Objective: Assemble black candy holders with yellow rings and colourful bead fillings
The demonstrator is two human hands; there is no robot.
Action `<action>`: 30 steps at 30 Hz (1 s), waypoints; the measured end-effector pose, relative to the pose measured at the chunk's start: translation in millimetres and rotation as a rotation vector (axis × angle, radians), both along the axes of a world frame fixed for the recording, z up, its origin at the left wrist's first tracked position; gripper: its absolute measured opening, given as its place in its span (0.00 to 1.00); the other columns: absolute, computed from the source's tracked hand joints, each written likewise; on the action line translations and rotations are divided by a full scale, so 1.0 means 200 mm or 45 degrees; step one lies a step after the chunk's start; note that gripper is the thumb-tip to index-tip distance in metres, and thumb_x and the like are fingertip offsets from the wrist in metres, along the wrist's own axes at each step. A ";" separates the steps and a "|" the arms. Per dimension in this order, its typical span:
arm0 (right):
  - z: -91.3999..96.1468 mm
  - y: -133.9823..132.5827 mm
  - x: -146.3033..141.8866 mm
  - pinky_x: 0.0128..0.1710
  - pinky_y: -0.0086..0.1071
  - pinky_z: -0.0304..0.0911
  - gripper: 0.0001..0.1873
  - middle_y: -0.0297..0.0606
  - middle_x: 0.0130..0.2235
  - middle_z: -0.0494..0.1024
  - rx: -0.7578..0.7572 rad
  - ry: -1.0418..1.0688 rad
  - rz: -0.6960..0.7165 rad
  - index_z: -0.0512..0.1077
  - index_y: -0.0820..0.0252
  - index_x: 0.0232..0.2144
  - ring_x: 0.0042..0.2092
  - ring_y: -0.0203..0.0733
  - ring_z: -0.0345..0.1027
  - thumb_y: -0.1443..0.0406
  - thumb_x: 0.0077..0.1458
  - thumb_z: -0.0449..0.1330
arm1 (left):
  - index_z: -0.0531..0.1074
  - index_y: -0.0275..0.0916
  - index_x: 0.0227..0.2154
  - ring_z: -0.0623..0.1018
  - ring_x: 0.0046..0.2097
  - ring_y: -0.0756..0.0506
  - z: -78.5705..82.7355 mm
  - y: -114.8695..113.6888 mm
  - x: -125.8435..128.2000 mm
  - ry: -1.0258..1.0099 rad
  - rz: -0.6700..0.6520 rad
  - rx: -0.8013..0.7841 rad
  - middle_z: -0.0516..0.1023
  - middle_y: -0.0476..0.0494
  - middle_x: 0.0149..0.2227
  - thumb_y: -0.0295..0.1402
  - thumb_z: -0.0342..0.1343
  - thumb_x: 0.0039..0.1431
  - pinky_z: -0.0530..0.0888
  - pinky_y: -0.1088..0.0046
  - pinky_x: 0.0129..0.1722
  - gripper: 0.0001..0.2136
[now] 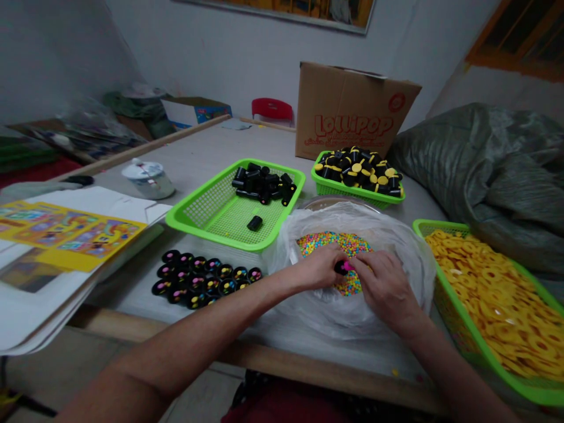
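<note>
Over a plastic-lined bowl of small multicoloured candy beads (326, 239), my left hand (324, 267) is closed around a small black plastic cup (341, 268). My right hand (384, 288) pinches a small pink scoop-like piece (348, 266) at the cup's mouth; its full shape is hidden by the fingers. Crumpled clear plastic (304, 320) spreads around the beads, under both wrists. Left of the bowl, several black cups (198, 282) stand upright in rows with coloured beads showing inside, partly behind my left forearm.
A green basket (194, 220) holds black cups. Behind, another green basket (356, 197) carries black pieces with yellow caps. Yellow rings fill a basket (423, 226) at right. A cardboard box (352, 111), a grey sack (480, 158), a lidded pot (147, 178) and printed sheets (74, 232) stand around.
</note>
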State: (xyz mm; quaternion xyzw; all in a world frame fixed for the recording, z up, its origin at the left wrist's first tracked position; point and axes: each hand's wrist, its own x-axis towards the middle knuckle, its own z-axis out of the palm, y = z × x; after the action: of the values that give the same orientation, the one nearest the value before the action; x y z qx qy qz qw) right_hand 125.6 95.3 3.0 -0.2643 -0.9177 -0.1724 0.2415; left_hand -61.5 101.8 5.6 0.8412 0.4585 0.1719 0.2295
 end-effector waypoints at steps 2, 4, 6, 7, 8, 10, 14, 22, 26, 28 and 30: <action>0.00 0.00 0.01 0.49 0.42 0.56 0.15 0.44 0.43 0.74 -0.068 -0.021 -0.042 0.69 0.63 0.46 0.44 0.46 0.63 0.73 0.57 0.52 | 0.74 0.35 0.34 0.72 0.38 0.45 0.00 0.00 0.00 0.009 -0.003 0.004 0.71 0.44 0.34 0.29 0.58 0.50 0.67 0.73 0.36 0.07; 0.00 0.01 0.01 0.49 0.41 0.56 0.16 0.42 0.42 0.74 -0.132 -0.034 -0.064 0.69 0.61 0.47 0.44 0.45 0.64 0.73 0.56 0.53 | 0.74 0.36 0.34 0.72 0.37 0.46 0.00 0.00 0.00 0.014 0.001 0.005 0.71 0.44 0.34 0.28 0.57 0.51 0.67 0.73 0.35 0.06; 0.00 0.01 0.01 0.48 0.40 0.56 0.14 0.42 0.42 0.74 -0.151 0.003 -0.070 0.69 0.60 0.46 0.44 0.44 0.64 0.72 0.56 0.54 | 0.74 0.36 0.34 0.72 0.37 0.46 -0.01 0.00 0.00 0.019 0.011 -0.006 0.71 0.44 0.34 0.27 0.56 0.50 0.67 0.73 0.35 0.07; 0.00 0.01 0.02 0.47 0.40 0.57 0.14 0.41 0.42 0.74 -0.150 0.017 -0.069 0.70 0.60 0.45 0.43 0.44 0.64 0.72 0.56 0.54 | 0.74 0.36 0.34 0.72 0.37 0.46 -0.01 0.00 0.00 0.019 0.011 -0.011 0.71 0.44 0.34 0.27 0.56 0.50 0.67 0.73 0.35 0.07; 0.00 0.02 0.02 0.46 0.39 0.57 0.14 0.41 0.42 0.74 -0.151 0.019 -0.065 0.70 0.59 0.45 0.43 0.45 0.64 0.72 0.56 0.54 | 0.73 0.36 0.34 0.72 0.37 0.46 -0.01 0.00 0.00 0.015 0.007 -0.011 0.71 0.44 0.34 0.27 0.56 0.50 0.67 0.73 0.35 0.07; 0.00 0.02 0.02 0.46 0.39 0.57 0.14 0.41 0.42 0.74 -0.151 0.017 -0.053 0.69 0.59 0.45 0.43 0.44 0.64 0.72 0.56 0.54 | 0.73 0.36 0.33 0.72 0.37 0.46 -0.02 0.00 0.00 0.008 -0.007 0.010 0.71 0.44 0.34 0.28 0.55 0.51 0.67 0.73 0.35 0.06; -0.01 0.03 0.02 0.48 0.39 0.56 0.15 0.40 0.42 0.74 -0.166 0.002 -0.048 0.70 0.58 0.45 0.44 0.44 0.64 0.73 0.56 0.54 | 0.72 0.36 0.31 0.72 0.36 0.46 -0.03 0.00 -0.01 0.026 -0.014 0.029 0.71 0.45 0.33 0.30 0.56 0.51 0.66 0.73 0.34 0.05; -0.01 0.04 0.02 0.48 0.40 0.56 0.16 0.42 0.43 0.74 -0.193 -0.022 -0.045 0.70 0.59 0.46 0.45 0.45 0.64 0.73 0.56 0.53 | 0.73 0.36 0.35 0.72 0.38 0.45 0.00 0.00 -0.01 0.017 0.010 -0.029 0.72 0.44 0.36 0.30 0.57 0.50 0.67 0.72 0.37 0.08; -0.01 0.04 0.02 0.47 0.40 0.57 0.15 0.43 0.44 0.74 -0.176 0.016 -0.061 0.70 0.59 0.45 0.45 0.45 0.64 0.72 0.55 0.53 | 0.73 0.37 0.33 0.72 0.37 0.45 -0.01 0.00 -0.01 0.022 0.009 -0.028 0.73 0.44 0.35 0.30 0.58 0.50 0.67 0.72 0.35 0.07; 0.00 0.04 0.01 0.46 0.39 0.57 0.14 0.42 0.43 0.74 -0.182 0.020 -0.068 0.70 0.59 0.44 0.44 0.45 0.64 0.72 0.56 0.53 | 0.73 0.37 0.34 0.72 0.37 0.45 -0.01 0.01 -0.01 0.009 0.013 -0.033 0.72 0.44 0.35 0.30 0.58 0.49 0.67 0.72 0.35 0.07; 0.01 0.03 0.02 0.46 0.39 0.57 0.12 0.42 0.42 0.74 -0.201 0.034 -0.081 0.70 0.60 0.43 0.44 0.44 0.64 0.71 0.57 0.54 | 0.73 0.37 0.34 0.72 0.37 0.44 -0.02 0.01 -0.01 -0.005 0.009 -0.041 0.72 0.44 0.35 0.30 0.58 0.49 0.67 0.72 0.35 0.07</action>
State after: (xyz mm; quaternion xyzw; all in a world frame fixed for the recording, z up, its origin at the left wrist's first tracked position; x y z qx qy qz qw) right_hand 128.8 101.7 4.5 -0.3140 -0.9162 -0.1038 0.2264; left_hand -63.3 103.7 1.7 0.8353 0.4639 0.1670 0.2435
